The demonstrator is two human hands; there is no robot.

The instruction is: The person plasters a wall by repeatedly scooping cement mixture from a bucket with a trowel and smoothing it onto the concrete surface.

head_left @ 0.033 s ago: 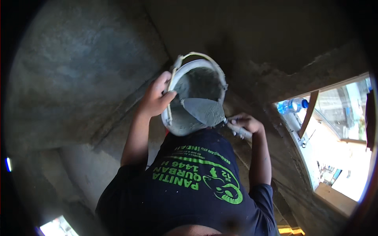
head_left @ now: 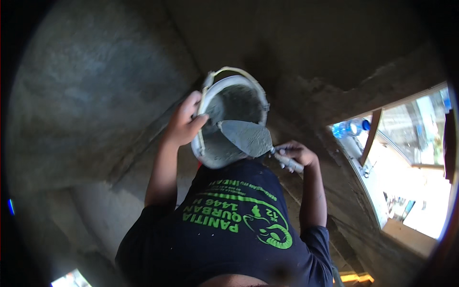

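Tilted in front of my body is a pale bucket (head_left: 197,143), its inside coated with grey wet mortar (head_left: 241,103). My left hand (head_left: 184,119) grips its left rim, thumb over the edge. A thin handle arches above the far rim. My right hand (head_left: 297,155) is closed around the handle of a trowel (head_left: 246,137). The trowel's broad blade lies across the bucket's mouth, with grey mortar smeared on its right part. Whether the blade touches the mortar inside, I cannot tell.
Rough grey plastered walls (head_left: 95,91) surround me. At the right, a framed window opening (head_left: 399,158) lets in bright light, and a clear plastic bottle with a blue cap (head_left: 354,128) lies at its edge. A wooden ledge (head_left: 409,237) runs along the opening's lower side.
The bucket, the trowel and both hands have shifted slightly left and a little lower in view. Both grips stay the same.
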